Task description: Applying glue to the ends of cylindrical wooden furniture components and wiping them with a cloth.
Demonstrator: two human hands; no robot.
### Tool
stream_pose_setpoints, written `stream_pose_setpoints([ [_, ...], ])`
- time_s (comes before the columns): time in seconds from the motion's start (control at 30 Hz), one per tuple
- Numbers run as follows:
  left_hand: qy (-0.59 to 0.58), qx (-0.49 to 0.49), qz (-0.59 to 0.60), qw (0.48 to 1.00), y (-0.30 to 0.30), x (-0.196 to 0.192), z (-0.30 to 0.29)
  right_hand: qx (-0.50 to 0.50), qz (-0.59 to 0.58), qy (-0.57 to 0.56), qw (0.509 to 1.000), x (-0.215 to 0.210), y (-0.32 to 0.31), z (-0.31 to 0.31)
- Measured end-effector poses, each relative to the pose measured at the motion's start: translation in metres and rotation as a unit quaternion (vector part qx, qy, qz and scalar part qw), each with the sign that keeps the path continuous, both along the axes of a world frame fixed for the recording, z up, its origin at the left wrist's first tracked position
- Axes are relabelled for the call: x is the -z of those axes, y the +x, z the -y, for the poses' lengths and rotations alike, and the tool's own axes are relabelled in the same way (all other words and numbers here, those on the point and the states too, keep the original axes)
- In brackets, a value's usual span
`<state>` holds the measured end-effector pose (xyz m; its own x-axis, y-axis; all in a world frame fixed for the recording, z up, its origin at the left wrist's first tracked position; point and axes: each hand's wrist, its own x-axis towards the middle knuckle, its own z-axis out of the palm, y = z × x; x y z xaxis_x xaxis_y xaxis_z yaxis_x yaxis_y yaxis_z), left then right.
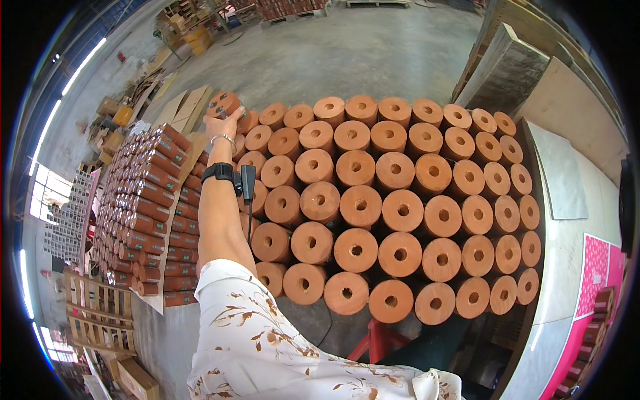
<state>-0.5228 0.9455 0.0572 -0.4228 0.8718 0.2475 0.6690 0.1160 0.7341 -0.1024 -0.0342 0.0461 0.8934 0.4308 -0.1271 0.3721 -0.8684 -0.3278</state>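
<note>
My left hand (pixel 225 127) reaches to the far left corner of the rows and closes around a reddish-brown cylinder (pixel 224 103) with dark marks on its side. The wrist wears a thin bracelet and a black strap with a small device (pixel 245 183) and cable. Beside the arm stand several rows of upright reddish-brown cylinders (pixel 361 205), each with a round hole in the middle of its top. Some holes look ragged at the edge. My right hand is out of view; only a white floral sleeve cuff (pixel 433 385) shows at the lower edge.
Left of the arm is a tall stack of brown cylinders (pixel 152 193) lying on their sides, with cardboard sheets between. Wooden pallets (pixel 100 312) stand lower left. A grey-white board (pixel 560 177) and upright panels (pixel 507 70) border the right side. A red support (pixel 377 341) shows below the front row.
</note>
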Motion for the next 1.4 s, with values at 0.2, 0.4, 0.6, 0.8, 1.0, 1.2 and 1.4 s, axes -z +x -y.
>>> stream_pose_setpoints([
  [0.2,-0.012,0.017,0.047,0.999,0.004,0.004,-0.010,-0.002,-0.022,-0.021,1.000,-0.012,-0.002,0.004],
  [0.4,-0.009,-0.023,0.017,1.000,0.026,0.004,-0.003,-0.006,-0.035,-0.037,0.999,-0.022,-0.002,0.007],
  [0.6,-0.017,-0.016,0.037,0.999,0.020,0.009,-0.010,-0.017,-0.043,-0.039,0.998,-0.030,-0.002,0.017],
  [0.8,-0.053,0.035,0.023,0.998,0.006,0.013,-0.021,-0.047,-0.044,-0.024,0.998,-0.032,0.000,0.032],
  [1.0,-0.022,-0.021,0.039,0.999,-0.005,-0.030,0.020,0.309,-0.092,-0.173,0.931,-0.027,0.014,0.020],
  [1.2,0.049,0.030,-0.045,0.997,-0.015,-0.050,0.001,0.255,0.013,0.017,0.967,0.028,0.042,0.128],
  [1.4,-0.076,0.178,0.266,0.944,0.003,-0.130,0.027,0.254,0.170,0.131,0.943,0.087,0.038,0.148],
])
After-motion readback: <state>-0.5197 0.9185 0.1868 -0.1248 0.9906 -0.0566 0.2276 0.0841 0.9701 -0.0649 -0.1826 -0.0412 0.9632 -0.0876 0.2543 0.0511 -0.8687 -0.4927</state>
